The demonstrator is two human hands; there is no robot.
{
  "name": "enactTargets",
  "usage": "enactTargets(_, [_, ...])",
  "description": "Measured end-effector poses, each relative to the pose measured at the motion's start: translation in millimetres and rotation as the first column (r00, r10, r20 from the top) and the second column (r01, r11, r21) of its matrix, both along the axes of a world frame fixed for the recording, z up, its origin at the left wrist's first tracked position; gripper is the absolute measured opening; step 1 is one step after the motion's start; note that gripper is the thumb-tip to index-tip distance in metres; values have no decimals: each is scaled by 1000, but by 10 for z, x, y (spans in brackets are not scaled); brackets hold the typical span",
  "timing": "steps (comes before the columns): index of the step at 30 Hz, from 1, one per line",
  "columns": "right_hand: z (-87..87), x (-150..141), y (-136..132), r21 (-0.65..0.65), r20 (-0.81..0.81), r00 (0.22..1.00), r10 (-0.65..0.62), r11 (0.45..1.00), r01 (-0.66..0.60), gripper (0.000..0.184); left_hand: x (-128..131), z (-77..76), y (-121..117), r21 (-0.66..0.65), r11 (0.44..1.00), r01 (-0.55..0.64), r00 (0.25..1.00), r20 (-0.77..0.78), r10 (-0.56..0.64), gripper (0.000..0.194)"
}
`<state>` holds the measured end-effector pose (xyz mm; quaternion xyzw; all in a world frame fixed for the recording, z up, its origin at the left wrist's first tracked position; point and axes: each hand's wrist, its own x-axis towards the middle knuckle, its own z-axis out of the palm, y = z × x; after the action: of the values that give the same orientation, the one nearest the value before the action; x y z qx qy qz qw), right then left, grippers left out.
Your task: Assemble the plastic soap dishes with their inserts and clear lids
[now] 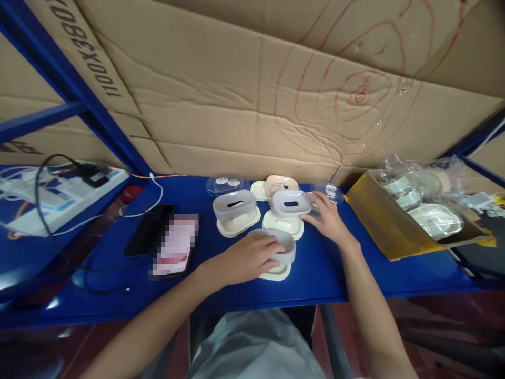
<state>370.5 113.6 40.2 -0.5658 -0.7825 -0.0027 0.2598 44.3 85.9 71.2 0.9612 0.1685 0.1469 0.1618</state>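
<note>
My left hand (248,255) lies over a grey soap-dish insert (284,251) that sits in a cream base (276,271) near the table's front edge, fingers curled on its top. My right hand (327,217) reaches to the right side of another grey insert (290,203) on a cream base (282,225), fingers spread and touching it. A third grey insert on a cream base (235,210) stands to the left. Behind them sit a pink insert (281,183) and two clear lids (223,184) (327,190).
A blue table (355,268) carries a dark phone (148,230) and a second phone or card (176,245) at the left, with a white cable (155,197). A cardboard box (390,226) of bagged dishes stands at the right. Cardboard sheets form the back wall.
</note>
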Motion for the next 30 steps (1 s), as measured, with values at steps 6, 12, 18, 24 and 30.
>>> enactTargets(6, [-138, 243, 24, -142, 150, 974, -166, 972, 188, 82, 63, -42, 75, 106, 990, -88, 992, 100, 77, 19])
enactTargets(12, [-239, 123, 52, -122, 217, 951, -219, 961, 249, 53, 101, -178, 239, 318, 897, -307, 951, 82, 297, 22])
enactTargets(18, [-195, -2, 35, -57, 212, 955, -206, 973, 222, 43, 47, -220, 423, 307, 816, -490, 872, 168, 460, 35])
enactTargets(24, [-109, -46, 47, 30, 116, 958, -263, 965, 261, 50, 35, -197, 436, 296, 755, -585, 811, 196, 551, 49])
enactTargets(30, [-48, -56, 40, 144, 28, 942, -335, 934, 328, 44, 120, -203, 227, 312, 912, -265, 964, 68, 257, 41])
